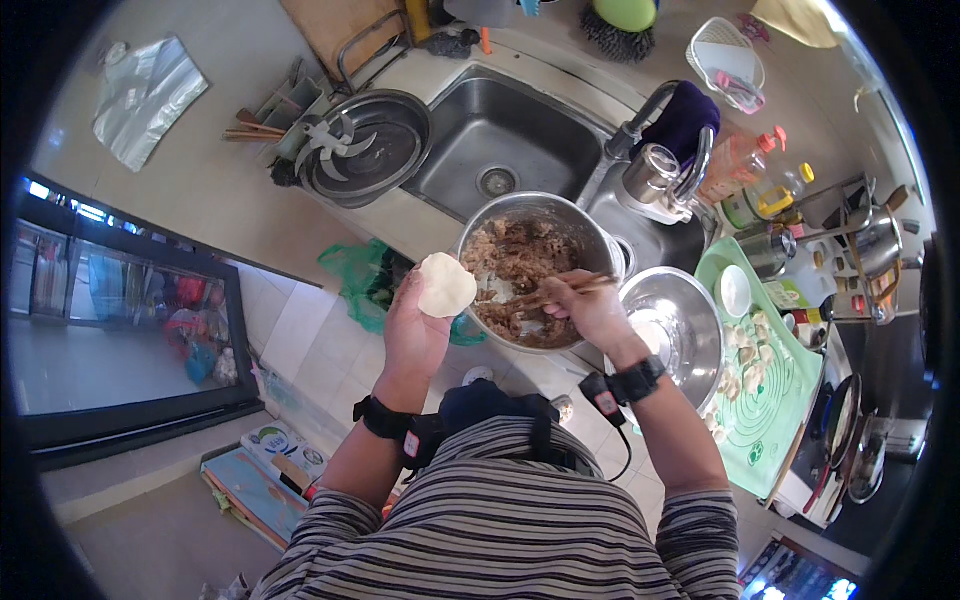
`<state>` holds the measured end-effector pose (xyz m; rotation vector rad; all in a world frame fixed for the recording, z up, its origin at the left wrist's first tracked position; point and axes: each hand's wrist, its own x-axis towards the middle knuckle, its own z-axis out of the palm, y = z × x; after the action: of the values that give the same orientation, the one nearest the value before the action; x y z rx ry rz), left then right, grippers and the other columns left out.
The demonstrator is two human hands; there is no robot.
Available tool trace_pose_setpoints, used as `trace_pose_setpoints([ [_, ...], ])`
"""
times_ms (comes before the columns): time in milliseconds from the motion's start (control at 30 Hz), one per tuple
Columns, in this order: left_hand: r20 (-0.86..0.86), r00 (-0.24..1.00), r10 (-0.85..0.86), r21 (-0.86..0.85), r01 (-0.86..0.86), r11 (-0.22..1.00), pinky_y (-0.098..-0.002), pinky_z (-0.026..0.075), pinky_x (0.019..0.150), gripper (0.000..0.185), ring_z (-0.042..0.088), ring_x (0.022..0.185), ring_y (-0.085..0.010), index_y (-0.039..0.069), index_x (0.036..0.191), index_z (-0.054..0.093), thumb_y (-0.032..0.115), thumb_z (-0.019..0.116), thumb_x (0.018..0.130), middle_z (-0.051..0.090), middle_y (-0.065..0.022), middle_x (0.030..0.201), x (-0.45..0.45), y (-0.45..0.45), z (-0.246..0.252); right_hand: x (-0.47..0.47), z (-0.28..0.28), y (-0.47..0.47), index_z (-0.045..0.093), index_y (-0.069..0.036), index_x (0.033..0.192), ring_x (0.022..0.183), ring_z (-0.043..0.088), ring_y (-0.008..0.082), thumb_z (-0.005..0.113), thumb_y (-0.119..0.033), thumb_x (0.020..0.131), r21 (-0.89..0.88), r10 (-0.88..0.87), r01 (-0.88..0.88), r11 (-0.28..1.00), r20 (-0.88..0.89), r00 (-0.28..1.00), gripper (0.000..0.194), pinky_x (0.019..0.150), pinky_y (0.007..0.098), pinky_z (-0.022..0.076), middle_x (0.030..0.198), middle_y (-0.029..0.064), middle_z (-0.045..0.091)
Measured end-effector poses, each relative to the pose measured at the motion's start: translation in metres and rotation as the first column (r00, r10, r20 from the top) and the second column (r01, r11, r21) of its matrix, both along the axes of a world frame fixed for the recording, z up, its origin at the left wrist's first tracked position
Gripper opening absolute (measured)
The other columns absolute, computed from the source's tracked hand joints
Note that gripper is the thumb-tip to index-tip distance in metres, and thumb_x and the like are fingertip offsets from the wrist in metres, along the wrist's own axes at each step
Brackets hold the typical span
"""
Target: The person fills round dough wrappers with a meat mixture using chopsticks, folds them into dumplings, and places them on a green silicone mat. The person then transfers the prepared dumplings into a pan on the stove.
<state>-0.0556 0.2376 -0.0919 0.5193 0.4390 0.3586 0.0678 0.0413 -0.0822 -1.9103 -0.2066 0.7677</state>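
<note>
A round, flat dough wrapper (448,286) lies on the fingers of my left hand (417,330), just left of a steel pot (538,201). My right hand (592,309) grips wooden chopsticks (592,283) over the pot's right side, their far ends in the brown minced filling (517,251). Right of the pot stands a shiny steel bowl (694,315), partly behind my right wrist. Farther right, several folded dumplings (752,375) and a small white bowl (733,291) rest on a green mat (780,420).
Behind the pot is a steel sink (517,127) with a faucet (645,112). A dark round pan (379,146) holding a bladed part (334,146) stands at the left. Below the counter edge is a green plastic bag (356,289). Bottles (750,154) and a frying pan (841,424) are at the right.
</note>
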Motion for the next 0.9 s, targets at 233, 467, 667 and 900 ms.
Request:
trace_pose_setpoints([
  [233,0.002,1.000,-0.027,0.059,0.027,0.998,-0.0383,0.039,0.099,0.039,0.050,0.112,-0.0273,-0.006,0.122,0.043,0.020,0.043,0.093,0.053,-0.0168,0.118,0.001,0.001,-0.002,0.003,-0.004,0.015,0.061,0.005,0.097,0.069,0.064,0.0150,0.056,-0.020,0.089,0.227,-0.055,0.102,0.969,-0.203,0.978,0.026,0.062,0.0242,0.0541,0.083,0.0110,0.065],
  [467,0.040,0.998,0.040,-0.019,-0.039,0.999,-0.0385,0.038,0.098,0.037,0.051,0.112,-0.0277,-0.005,0.121,0.045,0.018,0.043,0.092,0.053,-0.0160,0.120,0.000,0.008,0.009,0.004,0.015,-0.021,0.059,0.004,0.098,0.071,0.065,0.0190,0.049,-0.020,0.091,0.367,-0.225,0.301,0.880,-0.235,0.945,0.027,0.064,0.0277,0.0552,0.086,0.0125,0.064],
  [667,0.066,0.998,0.007,-0.032,-0.005,0.999,-0.0396,0.036,0.100,0.038,0.049,0.114,-0.0264,-0.006,0.122,0.044,0.020,0.040,0.093,0.051,-0.0152,0.122,0.017,0.008,0.013,0.002,0.022,-0.047,0.059,0.003,0.098,0.072,0.065,0.0199,0.049,-0.020,0.091,0.561,-0.302,0.450,0.695,-0.340,0.891,0.026,0.065,0.0294,0.0548,0.086,0.0112,0.063],
  [900,0.051,0.971,-0.234,-0.218,0.240,0.946,-0.0397,0.033,0.102,0.040,0.045,0.117,-0.0253,-0.004,0.126,0.039,0.022,0.036,0.096,0.047,-0.0139,0.126,0.043,-0.012,0.016,-0.028,0.051,-0.048,0.063,0.000,0.093,0.070,0.062,0.0163,0.049,-0.020,0.091,0.577,-0.324,0.173,0.798,0.168,0.931,0.024,0.065,0.0259,0.0519,0.085,0.0087,0.064],
])
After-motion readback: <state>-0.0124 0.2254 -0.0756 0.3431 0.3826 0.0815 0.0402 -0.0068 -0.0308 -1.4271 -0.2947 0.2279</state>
